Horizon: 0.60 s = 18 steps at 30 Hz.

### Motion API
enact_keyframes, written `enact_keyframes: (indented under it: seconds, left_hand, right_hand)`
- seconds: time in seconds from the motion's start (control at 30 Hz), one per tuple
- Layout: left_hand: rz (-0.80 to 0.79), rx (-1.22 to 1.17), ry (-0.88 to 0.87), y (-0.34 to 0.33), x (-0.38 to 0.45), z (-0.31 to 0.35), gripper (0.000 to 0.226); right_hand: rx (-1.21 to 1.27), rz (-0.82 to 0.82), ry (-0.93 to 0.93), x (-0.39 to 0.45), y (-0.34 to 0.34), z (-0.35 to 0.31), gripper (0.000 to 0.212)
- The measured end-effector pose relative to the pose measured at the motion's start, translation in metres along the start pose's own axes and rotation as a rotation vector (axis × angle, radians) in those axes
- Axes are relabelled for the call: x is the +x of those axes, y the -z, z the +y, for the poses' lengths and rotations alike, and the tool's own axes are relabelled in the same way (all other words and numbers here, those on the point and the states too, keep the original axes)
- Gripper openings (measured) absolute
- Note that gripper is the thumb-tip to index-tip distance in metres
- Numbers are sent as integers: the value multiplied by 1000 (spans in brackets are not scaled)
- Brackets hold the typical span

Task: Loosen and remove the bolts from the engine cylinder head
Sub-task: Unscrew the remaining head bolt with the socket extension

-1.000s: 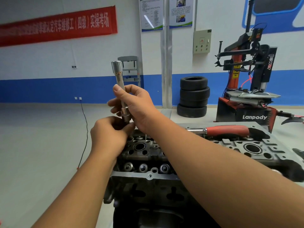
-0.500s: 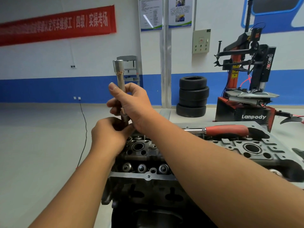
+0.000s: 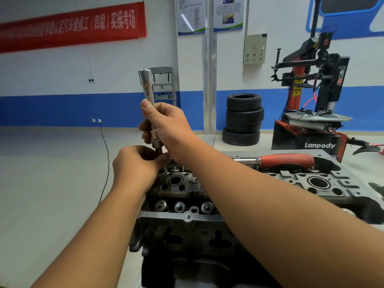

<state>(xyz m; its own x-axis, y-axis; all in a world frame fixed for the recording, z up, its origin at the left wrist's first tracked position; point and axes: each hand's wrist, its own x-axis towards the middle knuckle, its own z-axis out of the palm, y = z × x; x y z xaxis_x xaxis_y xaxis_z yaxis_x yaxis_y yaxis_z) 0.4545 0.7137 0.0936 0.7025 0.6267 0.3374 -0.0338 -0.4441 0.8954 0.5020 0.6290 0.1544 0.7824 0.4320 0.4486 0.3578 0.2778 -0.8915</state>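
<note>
Two hands, left (image 3: 138,165) and right (image 3: 166,129), on one long socket bar (image 3: 150,107) above one cylinder head (image 3: 249,190). One red-handled wrench (image 3: 284,160) lying on the head; three round valve tops (image 3: 179,206) showing along its near edge. Three stacked tyres (image 3: 243,119), one tyre machine (image 3: 311,113), one red banner (image 3: 70,28), two wall posters (image 3: 209,14), one control box (image 3: 255,48).
</note>
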Motion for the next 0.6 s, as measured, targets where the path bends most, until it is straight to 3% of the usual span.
enact_keyframes:
  seconds: [0.1, 0.2, 0.37, 0.6]
  left_hand:
    - [-57, -62, 54, 1, 1, 3, 33]
    - [-24, -191, 102, 1, 3, 2, 39]
    - [52, -231, 166, 5, 5, -2, 28]
    - [-181, -172, 175, 5, -2, 17, 33]
  right_hand:
    - [-125, -32, -13, 0, -3, 3, 49]
    - [-90, -20, -30, 0, -10, 9, 52]
    - [-131, 91, 8, 5, -19, 18, 57]
    - [14, 101, -6, 23, -29, -49, 57]
